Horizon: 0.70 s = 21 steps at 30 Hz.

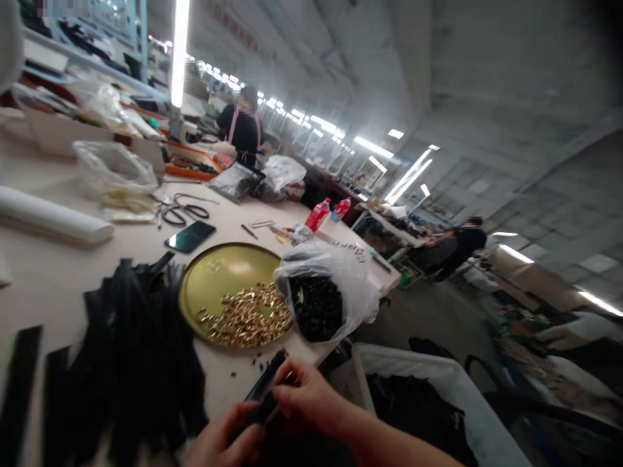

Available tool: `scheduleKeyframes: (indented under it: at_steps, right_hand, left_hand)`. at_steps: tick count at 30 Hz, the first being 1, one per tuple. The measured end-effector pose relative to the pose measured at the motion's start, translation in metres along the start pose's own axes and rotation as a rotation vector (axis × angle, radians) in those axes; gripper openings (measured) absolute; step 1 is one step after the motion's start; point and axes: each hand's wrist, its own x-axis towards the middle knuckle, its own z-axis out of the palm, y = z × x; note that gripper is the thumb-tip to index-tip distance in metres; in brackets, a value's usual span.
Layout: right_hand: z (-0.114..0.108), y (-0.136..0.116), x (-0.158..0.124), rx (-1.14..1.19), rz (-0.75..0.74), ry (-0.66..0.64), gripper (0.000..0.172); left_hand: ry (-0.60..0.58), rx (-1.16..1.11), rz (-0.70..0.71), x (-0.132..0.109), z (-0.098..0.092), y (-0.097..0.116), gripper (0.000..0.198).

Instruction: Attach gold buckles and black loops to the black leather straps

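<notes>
My left hand (230, 433) is closed around a black strap (267, 407) at the front edge of the table. My right hand (305, 390) pinches the same strap near its upper end, thumb against fingers; any small part between them is too blurred to make out. Just beyond my hands, a round gold tray (214, 266) carries a heap of small gold metal pieces (248, 318). Beside it, a clear plastic bag (357, 285) stands open with small black pieces (316, 308) inside. To the left lies a pile of black straps (141, 350).
A phone (191, 237), scissors (183, 211) and a white roll (53, 217) lie farther back on the table (228, 220). Red bottles (318, 215) stand behind the bag. At the right, a white bin (438, 363) holds dark material. People (243, 126) are in the background.
</notes>
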Motion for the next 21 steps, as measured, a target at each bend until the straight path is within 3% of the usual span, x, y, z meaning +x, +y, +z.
scheduleKeyframes:
  at_steps: [2, 6, 10, 16, 21]
  right_hand:
    - [-0.002, -0.002, -0.006, 0.018, -0.03, 0.012, 0.019]
    - [-0.014, 0.006, -0.017, -0.008, 0.024, 0.001, 0.025]
    - [-0.023, 0.013, -0.039, -0.091, 0.038, -0.049, 0.027]
    - [-0.035, 0.026, -0.064, -0.249, -0.151, -0.061, 0.017]
    - [-0.057, 0.041, -0.071, -0.249, -0.278, -0.08, 0.013]
  left_hand:
    - [-0.135, -0.082, 0.11, -0.002, -0.002, 0.003, 0.021]
    - [-0.183, -0.125, 0.088, -0.006, 0.008, 0.0, 0.024]
    - [-0.152, -0.051, 0.092, -0.021, 0.031, -0.006, 0.026]
    - [-0.072, 0.022, 0.129, -0.043, 0.067, 0.0, 0.022]
    - [-0.031, 0.023, 0.111, -0.048, 0.09, 0.005, 0.029]
